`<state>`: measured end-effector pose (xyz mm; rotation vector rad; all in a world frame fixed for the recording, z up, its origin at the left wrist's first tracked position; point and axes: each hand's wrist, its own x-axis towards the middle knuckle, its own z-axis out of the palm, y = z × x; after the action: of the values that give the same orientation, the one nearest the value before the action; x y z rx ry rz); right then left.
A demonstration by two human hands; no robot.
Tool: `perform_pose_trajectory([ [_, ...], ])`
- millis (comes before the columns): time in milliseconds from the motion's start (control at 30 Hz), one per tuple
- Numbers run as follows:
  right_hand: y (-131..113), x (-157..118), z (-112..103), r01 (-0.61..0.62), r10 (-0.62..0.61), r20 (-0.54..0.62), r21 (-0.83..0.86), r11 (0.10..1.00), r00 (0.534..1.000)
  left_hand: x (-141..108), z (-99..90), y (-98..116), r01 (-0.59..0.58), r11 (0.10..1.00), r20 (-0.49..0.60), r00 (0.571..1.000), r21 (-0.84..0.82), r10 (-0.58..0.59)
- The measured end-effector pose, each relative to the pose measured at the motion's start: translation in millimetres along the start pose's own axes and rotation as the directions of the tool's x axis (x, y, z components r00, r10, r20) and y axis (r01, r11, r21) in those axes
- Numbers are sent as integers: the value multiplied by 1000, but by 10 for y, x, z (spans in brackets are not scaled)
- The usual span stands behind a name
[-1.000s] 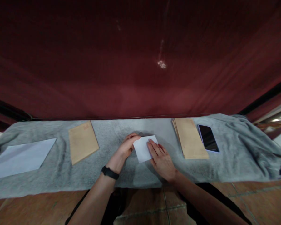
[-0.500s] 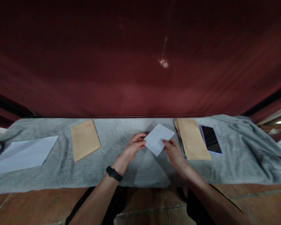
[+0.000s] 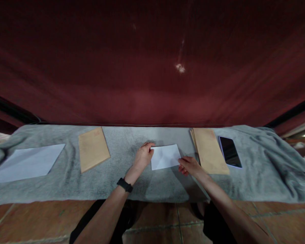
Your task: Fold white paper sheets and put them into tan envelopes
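Note:
A folded-looking white sheet of paper (image 3: 165, 157) lies nearly level between my two hands, its long side running left to right. My left hand (image 3: 143, 155), with a black band on the wrist, closes on the paper's upper left corner. At the right edge, my right hand (image 3: 189, 165) pinches the paper between thumb and fingers. Just right of that hand rests a stack of brown envelopes (image 3: 210, 150). Another brown envelope (image 3: 94, 149) lies farther left of my left hand.
A grey cloth (image 3: 127, 142) covers the long surface. Larger white paper (image 3: 27, 162) lies at the far left. A phone (image 3: 230, 151) sits beside the envelope stack. A dark red upright surface (image 3: 147, 101) stands behind, and the tiled floor (image 3: 40, 220) shows in front.
The white paper has turned from a diagonal tilt to nearly level and moved slightly left. My right hand has shifted to its right edge, and my left hand has rolled over its left corner.

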<state>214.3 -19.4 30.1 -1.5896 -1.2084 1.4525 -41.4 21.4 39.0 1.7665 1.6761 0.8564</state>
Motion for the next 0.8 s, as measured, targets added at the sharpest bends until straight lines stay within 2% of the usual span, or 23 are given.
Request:
perform_pose_trajectory([
  [67,-31,-26,-23,0,4,32,-132,991,999,-74,66,71,-95,976,-43,993,194,106],
  [133,-82,-63,-52,61,-42,56,-415,908,998,-194,180,141,-203,901,-10,974,384,224],
  [200,-128,-111,-82,139,-125,73,-713,688,989,-340,320,192,-319,832,119,947,454,298],
  [267,-158,-157,-106,159,-206,69,-872,463,976,-476,444,214,-403,781,211,915,477,344],
  [333,-180,-179,-115,111,-264,14,-928,356,964,-565,519,215,-438,756,247,899,486,361],
  [367,-189,-175,-109,95,-296,-14,-932,350,955,-587,536,211,-447,751,258,894,486,365],
  [433,-199,-134,-60,153,-388,-24,-895,420,921,-598,540,202,-464,745,276,886,480,373],
  [500,-183,-62,47,348,-509,56,-794,499,859,-588,534,194,-483,739,294,875,471,385],
  [567,-126,14,200,523,-602,156,-689,501,783,-583,538,184,-490,730,300,871,477,389],
  [667,18,84,424,604,-622,280,-689,400,731,-597,558,151,-467,715,294,884,521,363],
  [733,118,95,509,595,-606,328,-741,310,725,-612,550,114,-445,705,283,896,553,343],
  [800,201,96,531,556,-606,326,-796,238,726,-625,509,72,-422,700,269,907,576,325],
])
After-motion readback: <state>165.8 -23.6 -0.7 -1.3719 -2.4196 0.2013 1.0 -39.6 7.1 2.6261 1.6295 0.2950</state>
